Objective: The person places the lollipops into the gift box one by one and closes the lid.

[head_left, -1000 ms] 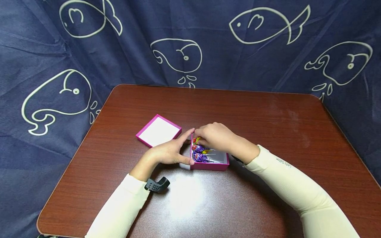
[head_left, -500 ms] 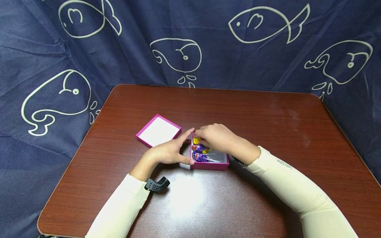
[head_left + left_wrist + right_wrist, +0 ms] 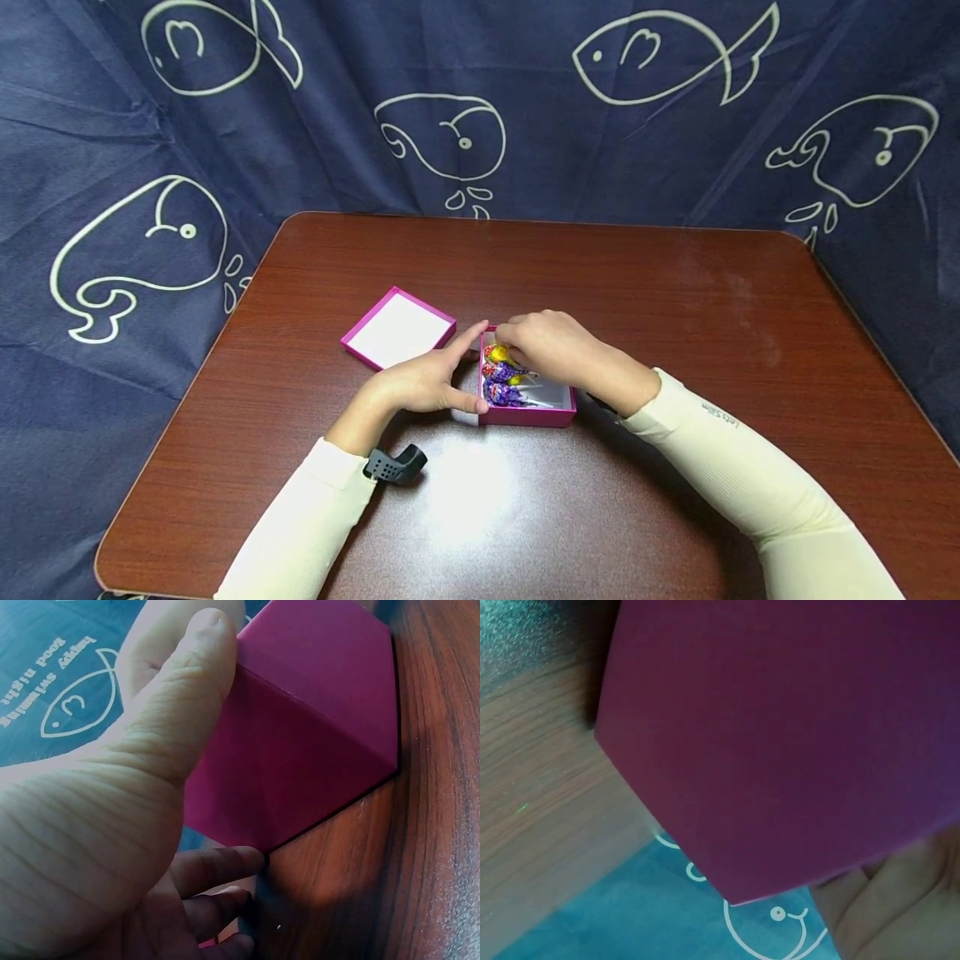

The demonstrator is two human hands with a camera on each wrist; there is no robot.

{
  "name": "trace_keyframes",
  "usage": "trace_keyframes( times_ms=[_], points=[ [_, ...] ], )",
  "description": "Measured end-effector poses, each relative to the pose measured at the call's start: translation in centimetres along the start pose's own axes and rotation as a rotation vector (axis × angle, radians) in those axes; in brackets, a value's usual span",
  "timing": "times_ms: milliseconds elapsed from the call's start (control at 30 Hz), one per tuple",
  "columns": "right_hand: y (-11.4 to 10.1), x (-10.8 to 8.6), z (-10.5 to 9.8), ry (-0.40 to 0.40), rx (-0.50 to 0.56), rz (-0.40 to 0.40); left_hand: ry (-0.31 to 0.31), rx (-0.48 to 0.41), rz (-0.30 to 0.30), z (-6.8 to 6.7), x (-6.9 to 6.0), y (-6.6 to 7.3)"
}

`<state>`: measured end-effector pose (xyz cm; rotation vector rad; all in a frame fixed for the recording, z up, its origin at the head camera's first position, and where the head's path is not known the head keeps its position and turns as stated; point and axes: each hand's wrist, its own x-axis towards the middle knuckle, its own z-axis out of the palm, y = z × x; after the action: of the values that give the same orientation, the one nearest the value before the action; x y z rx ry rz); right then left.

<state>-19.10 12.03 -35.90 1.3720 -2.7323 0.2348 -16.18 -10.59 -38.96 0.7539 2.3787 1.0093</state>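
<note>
A pink box with a white inside stands on the table and holds several wrapped lollipops. Purple-wrapped lollipops lie with their heads to the left and white sticks to the right. My left hand rests against the box's left side, its thumb and index finger straight and spread along the rim; in the left wrist view the thumb touches the box. My right hand reaches into the back of the box, fingers curled at a yellow-and-red lollipop. Its fingertips are partly hidden.
A pink lid, white inside up, lies on the table to the left, behind my left hand. The brown wooden table ends at a dark blue curtain with fish drawings. A dark strap is on my left wrist.
In the box, the yellow-and-red lollipop at my right fingers has turned and shifted slightly. My left hand has stayed in place at the box.
</note>
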Motion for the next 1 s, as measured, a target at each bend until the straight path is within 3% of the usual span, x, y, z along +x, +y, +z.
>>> trace_keyframes(
  times_ms=[1000],
  points=[
    [-0.17,0.57,0.05,-0.028,0.011,-0.043,0.005,0.007,0.000,-0.09,-0.13,0.23]
  ],
)
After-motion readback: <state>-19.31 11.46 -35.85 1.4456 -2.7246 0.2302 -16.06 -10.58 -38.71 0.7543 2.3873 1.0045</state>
